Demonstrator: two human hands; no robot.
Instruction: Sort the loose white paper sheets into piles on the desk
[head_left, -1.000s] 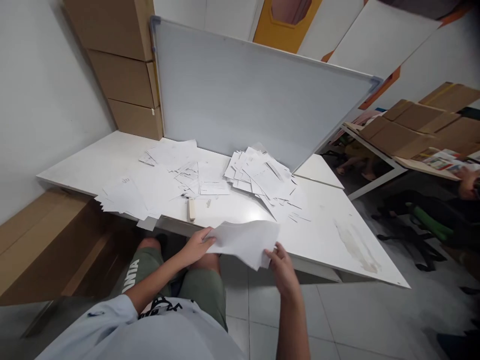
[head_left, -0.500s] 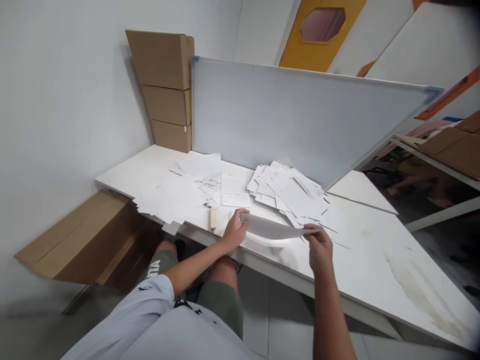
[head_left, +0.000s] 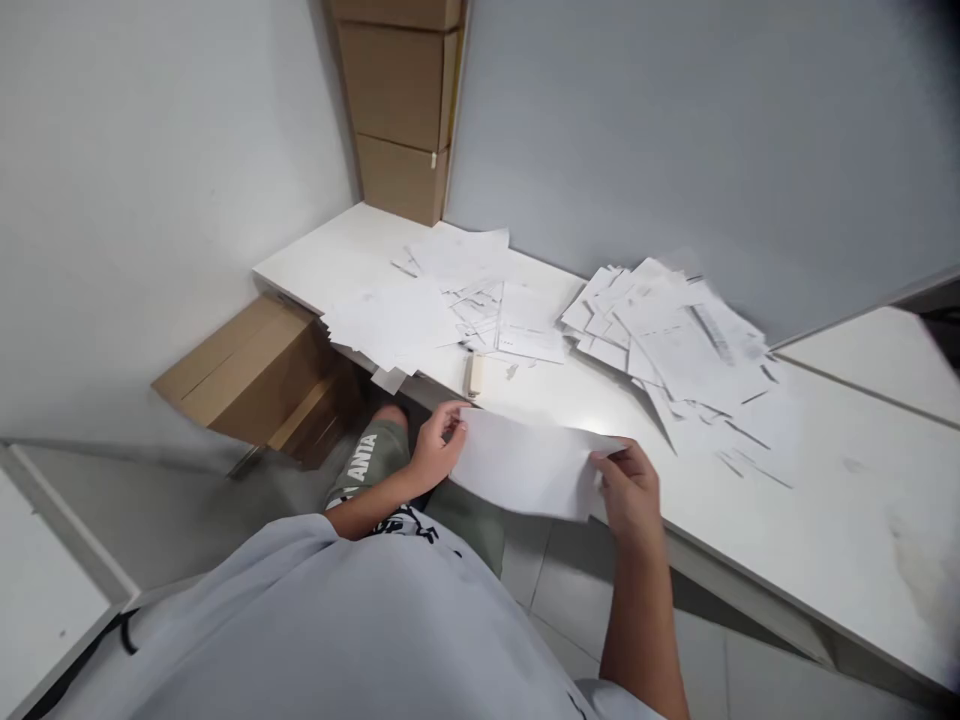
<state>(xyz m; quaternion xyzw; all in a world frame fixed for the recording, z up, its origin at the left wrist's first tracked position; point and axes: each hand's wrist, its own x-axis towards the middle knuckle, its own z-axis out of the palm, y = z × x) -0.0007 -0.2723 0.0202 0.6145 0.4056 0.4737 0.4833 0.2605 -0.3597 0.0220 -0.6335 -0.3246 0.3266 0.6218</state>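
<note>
Left hand (head_left: pixel 442 447) and right hand (head_left: pixel 630 490) pinch a flat white paper sheaf (head_left: pixel 525 465) out past the white laminate desk (head_left: pixel 847 520) (loose printed sheets (head_left: pixel 667 335) lie heaped behind).

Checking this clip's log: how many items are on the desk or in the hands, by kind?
Heaps of loose white paper: 2
Cream oblong object: 1
White paper held by the left hand and right hand: 1
Total: 4

An office, going by the white desk (head_left: pixel 847 520), scattered papers (head_left: pixel 667 330), whiteboard (head_left: pixel 675 130) and cardboard boxes (head_left: pixel 397 100)
</note>
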